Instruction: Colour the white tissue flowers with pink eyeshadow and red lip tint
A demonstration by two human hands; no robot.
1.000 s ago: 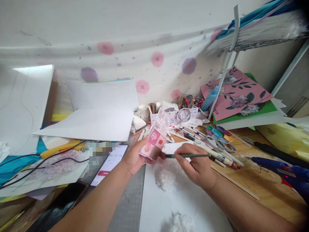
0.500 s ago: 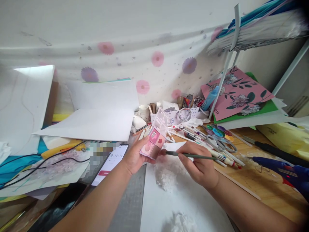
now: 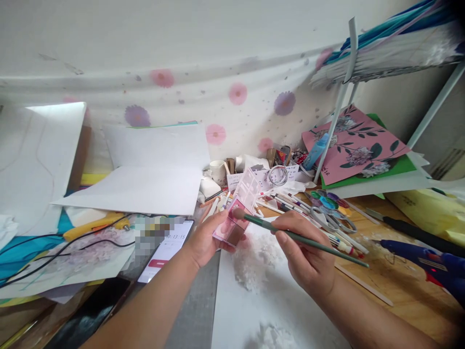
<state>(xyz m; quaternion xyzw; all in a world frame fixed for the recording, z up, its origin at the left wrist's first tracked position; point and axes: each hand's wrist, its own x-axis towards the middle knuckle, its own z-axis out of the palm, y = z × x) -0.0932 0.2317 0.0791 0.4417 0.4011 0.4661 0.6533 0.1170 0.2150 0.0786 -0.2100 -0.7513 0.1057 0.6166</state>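
Note:
My left hand [image 3: 205,240] grips a small pink palette [image 3: 236,220] with its clear lid [image 3: 250,188] flipped up. My right hand [image 3: 303,252] pinches a thin green-handled brush [image 3: 301,236]. The brush tip rests on the palette's upper pink pan. Both hands hover over a white sheet [image 3: 261,300] that carries fluffy white paper tufts [image 3: 254,261].
A phone [image 3: 165,247] showing a timer lies left of my left hand, beside a grey cutting mat [image 3: 198,310]. Pens, scissors [image 3: 332,218] and a round paint palette [image 3: 325,198] crowd the wooden desk on the right. A blue glue gun [image 3: 432,264] lies at the right edge. Papers and cables pile up on the left.
The brush has swung up from below the palette, and its tip now sits on a pink pan. My right hand rose and tilted the handle down to the right. The left hand barely shifted.

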